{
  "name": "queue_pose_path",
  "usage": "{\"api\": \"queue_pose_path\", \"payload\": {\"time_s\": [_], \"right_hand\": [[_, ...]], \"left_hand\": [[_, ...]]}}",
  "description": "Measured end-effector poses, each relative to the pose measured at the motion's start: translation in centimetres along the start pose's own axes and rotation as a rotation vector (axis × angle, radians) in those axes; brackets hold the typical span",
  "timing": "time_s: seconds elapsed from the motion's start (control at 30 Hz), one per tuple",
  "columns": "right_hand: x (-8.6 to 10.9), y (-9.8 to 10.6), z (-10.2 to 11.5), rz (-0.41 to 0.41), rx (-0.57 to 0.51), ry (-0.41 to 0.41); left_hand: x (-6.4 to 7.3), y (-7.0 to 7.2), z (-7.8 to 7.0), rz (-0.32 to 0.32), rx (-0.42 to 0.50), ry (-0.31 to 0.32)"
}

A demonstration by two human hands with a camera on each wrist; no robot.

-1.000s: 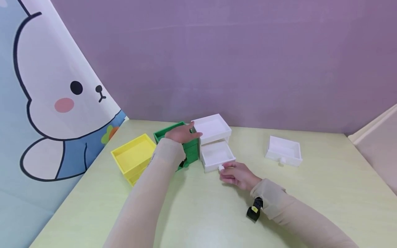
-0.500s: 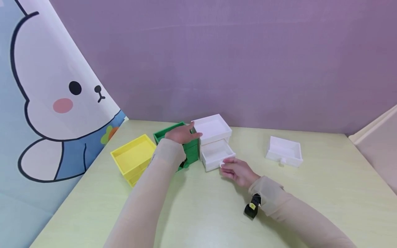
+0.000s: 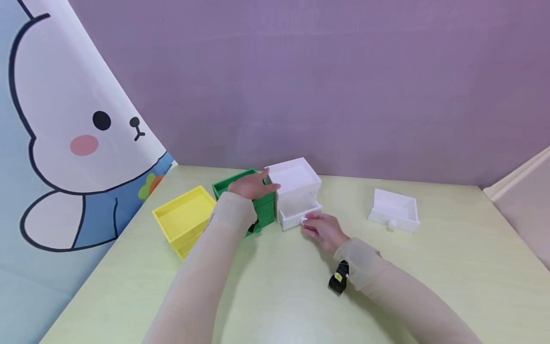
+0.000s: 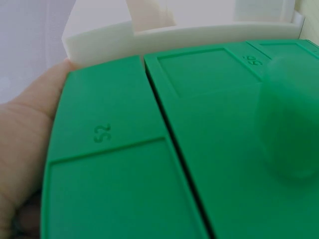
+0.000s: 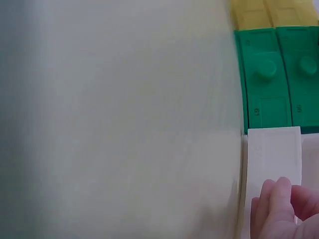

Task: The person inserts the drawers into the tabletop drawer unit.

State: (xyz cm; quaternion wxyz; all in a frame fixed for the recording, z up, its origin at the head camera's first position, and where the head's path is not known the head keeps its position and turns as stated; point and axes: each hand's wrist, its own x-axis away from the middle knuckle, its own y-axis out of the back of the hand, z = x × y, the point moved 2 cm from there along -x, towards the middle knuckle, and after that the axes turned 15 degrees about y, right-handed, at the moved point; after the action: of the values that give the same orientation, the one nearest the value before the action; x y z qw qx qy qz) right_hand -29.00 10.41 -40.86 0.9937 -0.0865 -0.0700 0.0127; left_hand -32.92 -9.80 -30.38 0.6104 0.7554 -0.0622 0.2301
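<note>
A white two-tier drawer unit (image 3: pixel 296 176) stands at the back of the table, its lower drawer (image 3: pixel 295 219) partly out. My right hand (image 3: pixel 324 230) pinches that drawer's knob (image 3: pixel 304 220); the right wrist view shows the fingers (image 5: pixel 279 199) at the drawer's front. My left hand (image 3: pixel 251 185) lies over the top of a green drawer unit (image 3: pixel 264 208), thumb and finger spread against the white unit's upper left edge. Part of this hand shows beside the green unit's numbered front (image 4: pixel 109 114) in the left wrist view; its other fingers are hidden.
Left of the green unit stands a yellow drawer unit (image 3: pixel 185 215), partly behind my left forearm. A loose white drawer (image 3: pixel 394 208) with a knob sits on the table (image 3: pixel 275 296) at the right. The purple backdrop (image 3: pixel 343 86) rises right behind the units.
The lower white drawer has slid further into its unit, with my right hand moving inward along with it on the knob. My left hand has stayed in place.
</note>
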Motion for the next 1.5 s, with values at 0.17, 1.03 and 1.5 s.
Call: {"api": "queue_pose_path", "payload": {"time_s": [0.17,1.03,1.5], "right_hand": [[-0.5,-0.3,0.1,-0.021,0.053,0.024],[-2.1,-1.0,0.5,0.087,0.478,0.096],[-2.0,-1.4,0.4,0.018,0.425,0.061]], "left_hand": [[0.1,0.0,0.0,-0.010,0.013,-0.003],[0.2,-0.5,0.3,-0.003,-0.008,-0.028],[0.2,-0.6,0.5,0.011,0.013,-0.030]]}}
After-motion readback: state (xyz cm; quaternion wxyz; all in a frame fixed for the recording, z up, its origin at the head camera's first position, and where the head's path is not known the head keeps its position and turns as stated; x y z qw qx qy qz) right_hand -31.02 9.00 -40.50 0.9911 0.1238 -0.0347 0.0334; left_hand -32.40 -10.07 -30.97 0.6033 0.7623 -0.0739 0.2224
